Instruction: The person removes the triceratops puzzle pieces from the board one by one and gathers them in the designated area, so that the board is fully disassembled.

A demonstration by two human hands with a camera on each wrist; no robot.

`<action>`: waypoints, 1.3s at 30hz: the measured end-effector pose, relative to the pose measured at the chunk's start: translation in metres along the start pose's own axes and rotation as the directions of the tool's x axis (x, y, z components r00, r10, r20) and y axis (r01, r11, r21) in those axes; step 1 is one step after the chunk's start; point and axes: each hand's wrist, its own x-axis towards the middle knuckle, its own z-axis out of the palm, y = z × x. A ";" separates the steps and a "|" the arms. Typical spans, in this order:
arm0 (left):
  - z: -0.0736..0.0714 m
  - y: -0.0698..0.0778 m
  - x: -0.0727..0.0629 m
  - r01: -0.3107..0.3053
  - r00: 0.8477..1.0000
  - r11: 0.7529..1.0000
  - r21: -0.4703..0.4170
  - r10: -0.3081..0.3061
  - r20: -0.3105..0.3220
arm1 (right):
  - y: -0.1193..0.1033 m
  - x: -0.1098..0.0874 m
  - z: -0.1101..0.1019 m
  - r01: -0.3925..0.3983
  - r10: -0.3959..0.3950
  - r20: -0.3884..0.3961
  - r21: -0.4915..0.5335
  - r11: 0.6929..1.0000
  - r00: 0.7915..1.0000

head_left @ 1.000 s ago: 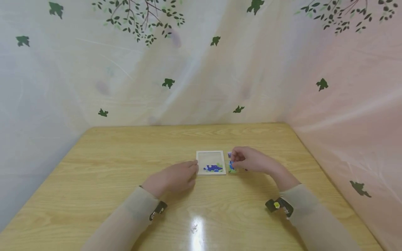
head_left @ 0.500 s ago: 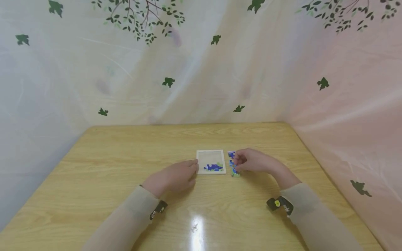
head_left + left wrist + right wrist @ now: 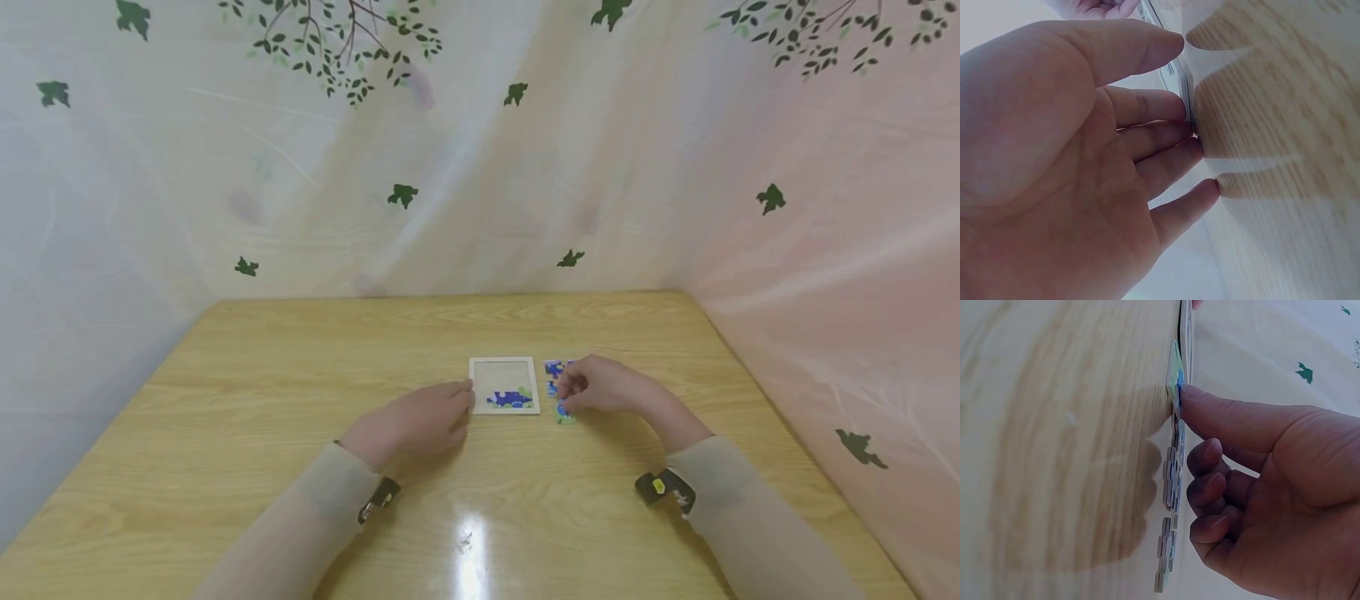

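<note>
A white square puzzle frame [image 3: 504, 361] lies on the table, with joined blue and green jigsaw pieces [image 3: 512, 401] along its near edge inside. My left hand [image 3: 416, 423] rests its fairly straight fingertips against the frame's left side; in the left wrist view its fingers [image 3: 1169, 165] touch the tabletop and the frame's edge. Just right of the frame, my right hand [image 3: 600, 385] pinches a green and blue puzzle piece [image 3: 566, 418]. In the right wrist view that piece [image 3: 1174, 372] tilts at the thumb tip, while the index fingertip is mostly hidden.
More blue puzzle pieces [image 3: 553, 368] lie beside the frame, partly under my right hand; several show edge-on in the right wrist view [image 3: 1172, 481]. The wooden table [image 3: 300, 350] meets a leaf-printed curtain [image 3: 465, 233] at the back and sides.
My right hand has shifted slightly right, bringing the green and blue piece a little to the right and nearer to me. My left hand and the frame stay put.
</note>
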 end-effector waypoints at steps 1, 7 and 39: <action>0.000 0.000 0.000 -0.001 1.000 1.000 0.000 0.001 0.000 | 0.000 0.000 0.000 0.000 0.000 -0.001 -0.002 1.000 1.000; 0.000 0.001 0.000 0.010 1.000 1.000 0.004 -0.010 0.011 | 0.003 0.001 0.001 0.005 -0.005 -0.008 -0.007 1.000 1.000; -0.002 0.002 0.000 0.002 1.000 1.000 -0.005 -0.002 -0.001 | 0.000 0.002 0.000 -0.039 0.039 -0.053 0.000 0.999 0.998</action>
